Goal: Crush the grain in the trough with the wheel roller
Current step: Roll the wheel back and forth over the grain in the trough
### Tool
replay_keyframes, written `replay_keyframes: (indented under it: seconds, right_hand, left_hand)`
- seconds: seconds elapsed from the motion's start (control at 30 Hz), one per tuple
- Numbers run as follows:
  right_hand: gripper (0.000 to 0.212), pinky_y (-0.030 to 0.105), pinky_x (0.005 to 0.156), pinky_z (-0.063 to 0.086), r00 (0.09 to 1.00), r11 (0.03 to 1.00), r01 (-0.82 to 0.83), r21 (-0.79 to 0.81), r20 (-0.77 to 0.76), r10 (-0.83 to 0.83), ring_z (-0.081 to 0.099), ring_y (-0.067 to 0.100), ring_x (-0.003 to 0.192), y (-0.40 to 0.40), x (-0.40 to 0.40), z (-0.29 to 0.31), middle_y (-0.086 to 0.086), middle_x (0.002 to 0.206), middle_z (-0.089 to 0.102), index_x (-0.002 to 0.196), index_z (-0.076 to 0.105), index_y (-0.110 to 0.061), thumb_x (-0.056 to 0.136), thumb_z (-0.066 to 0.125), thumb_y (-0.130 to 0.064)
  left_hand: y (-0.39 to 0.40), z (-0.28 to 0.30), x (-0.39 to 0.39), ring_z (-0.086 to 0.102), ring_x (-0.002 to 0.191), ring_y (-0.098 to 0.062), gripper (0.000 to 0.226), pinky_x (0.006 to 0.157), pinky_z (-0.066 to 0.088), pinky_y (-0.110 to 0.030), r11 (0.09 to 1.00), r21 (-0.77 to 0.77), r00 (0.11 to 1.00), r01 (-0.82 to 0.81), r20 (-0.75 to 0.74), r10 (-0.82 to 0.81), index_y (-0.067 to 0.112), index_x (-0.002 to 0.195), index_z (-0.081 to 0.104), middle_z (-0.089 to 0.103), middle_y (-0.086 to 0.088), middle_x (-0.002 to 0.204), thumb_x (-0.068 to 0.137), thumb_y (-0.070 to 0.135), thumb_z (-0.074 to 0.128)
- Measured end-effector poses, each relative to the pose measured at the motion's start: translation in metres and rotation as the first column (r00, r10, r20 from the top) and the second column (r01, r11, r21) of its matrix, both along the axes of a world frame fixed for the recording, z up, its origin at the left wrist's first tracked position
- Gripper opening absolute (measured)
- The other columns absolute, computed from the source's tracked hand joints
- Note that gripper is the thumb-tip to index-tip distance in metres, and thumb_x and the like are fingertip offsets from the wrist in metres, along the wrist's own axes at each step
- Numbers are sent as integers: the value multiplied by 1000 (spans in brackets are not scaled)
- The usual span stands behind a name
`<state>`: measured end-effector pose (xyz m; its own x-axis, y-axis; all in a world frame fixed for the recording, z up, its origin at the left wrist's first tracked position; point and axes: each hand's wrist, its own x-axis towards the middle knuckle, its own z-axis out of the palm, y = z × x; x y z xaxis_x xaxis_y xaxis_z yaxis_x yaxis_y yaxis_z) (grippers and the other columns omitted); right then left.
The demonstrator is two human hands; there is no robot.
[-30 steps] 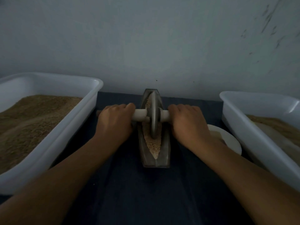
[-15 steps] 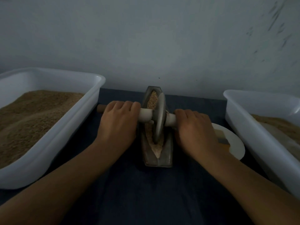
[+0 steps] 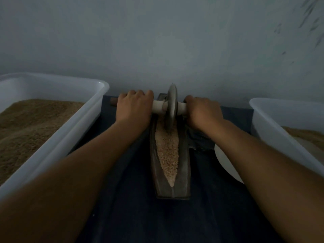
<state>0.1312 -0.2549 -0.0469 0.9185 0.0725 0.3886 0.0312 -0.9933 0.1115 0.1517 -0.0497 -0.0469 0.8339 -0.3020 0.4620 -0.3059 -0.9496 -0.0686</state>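
Worked a grey, disc-shaped wheel roller (image 3: 171,107) at the far end of a dark, boat-shaped trough (image 3: 184,171), close against the wall. Gripped its pale wooden axle (image 3: 158,106) on either side of the disc: left hand (image 3: 134,106) curled fully round the left stub, right hand (image 3: 203,113) curled round the right, knuckles up, arms at full stretch. Set the hands just beside the disc, probably to hold it upright in the narrow groove and to bear down evenly.

Left a long tongue of pale, coarse grain (image 3: 167,151) exposed in the trough, from the wheel's foot to the pointed near end. Looked only partly crushed, so judged the job well short of done. Would call next for a steady pull along the groove toward the body, without tipping the disc or spilling grain over the rim.

Flanked the trough with two white plastic tubs, seemingly for easy reach: left tub (image 3: 57,141) heaped with brownish grain (image 3: 26,123), right tub (image 3: 273,130) holding a shallower layer of similar stuff, hard to tell apart in the dim light. Tucked a round white plate (image 3: 226,165) between trough and right tub, mostly hidden under the right forearm.

Spread everything on a dark blue cloth (image 3: 133,216) covering the table. Backed by a plain grey-blue wall (image 3: 157,41), scuffed with dark marks at upper right. Dimly lit throughout.
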Motion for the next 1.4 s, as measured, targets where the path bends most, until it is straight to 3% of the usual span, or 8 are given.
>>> replay_keyframes:
  seconds: [0.13, 0.33, 0.43, 0.57, 0.77, 1.0, 1.2, 1.4]
  right_hand:
    - [22, 31, 58, 26, 998, 999, -14, -30, 60, 15, 62, 30, 85, 3, -17, -6, 8, 97, 65, 105, 55, -13, 89, 64, -25]
    - [12, 33, 66, 21, 994, 998, -38, -45, 98, 42, 56, 25, 81, 10, -61, -13, 2, 89, 60, 93, 52, -17, 89, 61, -22]
    - [9, 34, 70, 27, 989, 996, -67, -58, 125, 74, 54, 23, 83, 16, -87, -12, 1, 91, 60, 97, 55, -18, 89, 59, -19]
    - [30, 40, 82, 44, 986, 991, -115, -69, 112, 123, 59, 26, 91, 20, -124, -10, 5, 100, 64, 114, 60, -15, 86, 66, -20]
    - [50, 43, 86, 48, 983, 990, -139, -29, 115, 142, 63, 30, 97, 19, -158, -6, 10, 108, 67, 122, 62, -10, 76, 77, -20]
    - [30, 41, 79, 45, 980, 991, -130, -41, 144, 134, 60, 28, 87, 15, -125, -19, 9, 97, 64, 112, 63, -10, 84, 68, -19]
    - [24, 34, 68, 25, 994, 998, -55, -39, 93, 59, 58, 31, 89, 8, -56, -15, 9, 100, 63, 108, 58, -11, 87, 63, -23]
    - [33, 36, 65, 44, 999, 999, -32, 17, -36, 33, 61, 34, 93, -1, -6, -1, 11, 106, 63, 111, 57, -13, 86, 68, -33]
  left_hand:
    - [3, -5, -11, 61, 91, -28, 26, 79, 40, -39, 1000, 18, 1000, 13, 21, -14, 18, 107, 50, 64, -6, 101, 86, 23, 64]
    - [17, -18, -52, 60, 84, -22, 26, 78, 41, -35, 998, -13, 994, 69, 86, -68, 21, 101, 50, 64, -2, 94, 82, 26, 67]
    - [28, -24, -75, 60, 85, -21, 34, 81, 44, -36, 991, -59, 990, 119, 79, -114, 22, 104, 55, 64, -1, 96, 76, 21, 74]
    - [40, -15, -105, 61, 97, -19, 49, 90, 44, -37, 983, -79, 987, 163, 22, -162, 25, 117, 56, 65, 2, 108, 73, 24, 79]
    - [46, -2, -136, 63, 99, -20, 52, 90, 47, -37, 977, -85, 980, 196, 43, -193, 24, 119, 60, 67, 3, 109, 71, 22, 81]
    - [34, -19, -110, 57, 112, -21, 63, 103, 39, -38, 987, 0, 984, 162, 82, -161, 21, 131, 48, 59, -1, 126, 75, 27, 77]
    - [15, -19, -52, 56, 107, -24, 54, 95, 41, -40, 995, 33, 993, 99, 65, -101, 23, 126, 44, 57, -2, 120, 80, 31, 71]
    - [4, 5, -2, 55, 107, -31, 44, 87, 43, -44, 993, 66, 995, 99, -16, -98, 22, 122, 49, 58, -8, 117, 84, 29, 68]
